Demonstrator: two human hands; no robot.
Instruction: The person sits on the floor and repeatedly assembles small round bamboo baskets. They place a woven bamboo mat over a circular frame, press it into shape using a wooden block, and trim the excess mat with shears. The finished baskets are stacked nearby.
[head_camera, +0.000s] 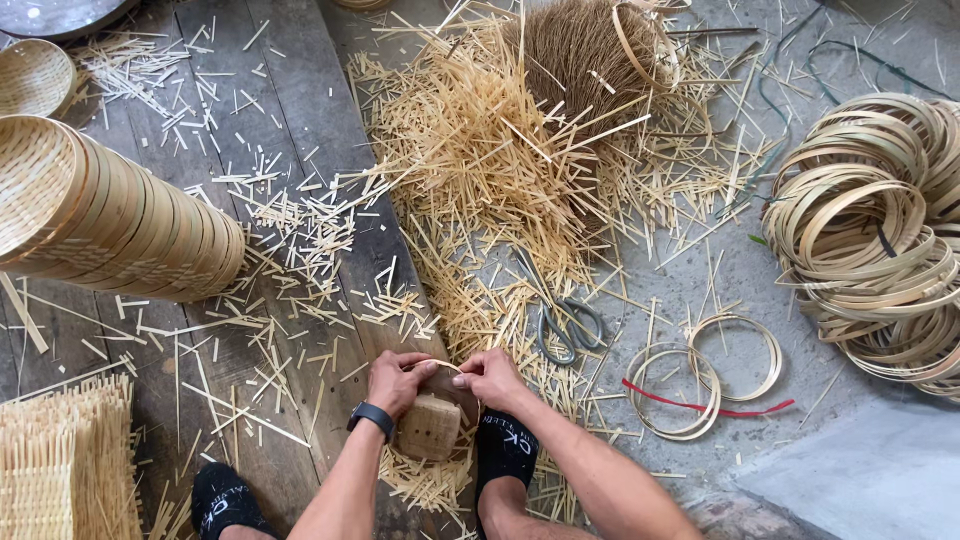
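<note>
I see my two hands low in view: left hand (397, 380) and right hand (490, 377) both pinch one thin strip (440, 364) bent over one small block (430, 427) on the floor (300, 110). One scissors (565, 322) lies near; two loose rings (735, 355) lie further right.

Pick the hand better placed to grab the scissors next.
Right hand, probably. The scissors lie on the floor just up and right of it, while the left hand sits on the far side of the wooden block.
</note>
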